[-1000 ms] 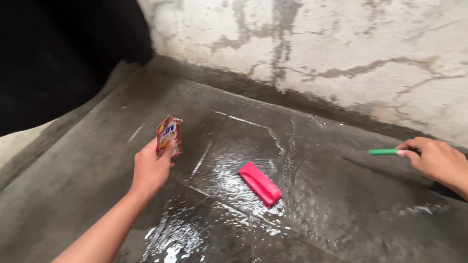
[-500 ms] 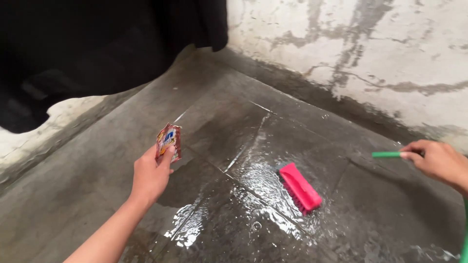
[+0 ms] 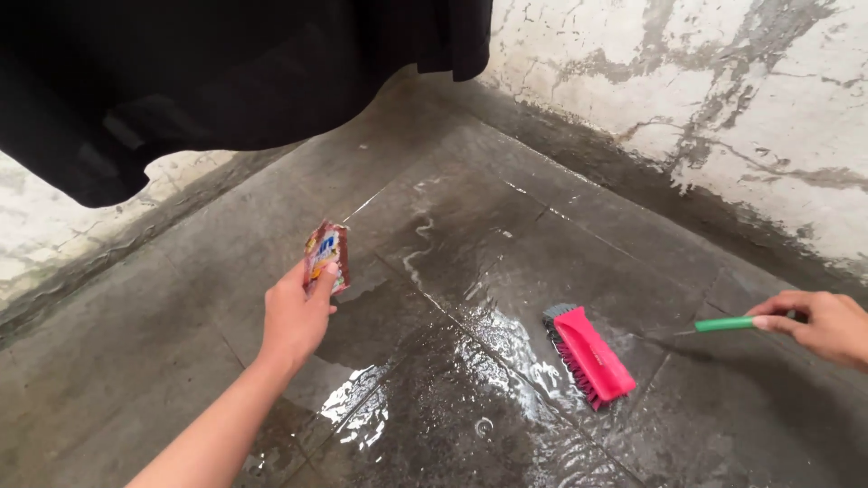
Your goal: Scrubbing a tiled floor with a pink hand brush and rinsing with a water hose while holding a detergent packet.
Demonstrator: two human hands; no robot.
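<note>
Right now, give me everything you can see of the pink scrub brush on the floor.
The pink scrub brush is an oblong block, plastic by its look, with a smooth bright pink back and a row of pink bristles showing along its lower left edge; some darker bristles show at its far end. It lies tipped on the wet concrete floor, in a shiny sheet of water, lengthwise running away from the camera toward the upper left. Neither hand touches it; the right hand, holding a green hose end, is nearest.

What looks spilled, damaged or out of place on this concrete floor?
Water spreads in a shiny sheet across the grey concrete floor around the pink scrubbing brush. The whitewashed wall is cracked and stained. The small red sachet in the left hand looks crumpled.
</note>
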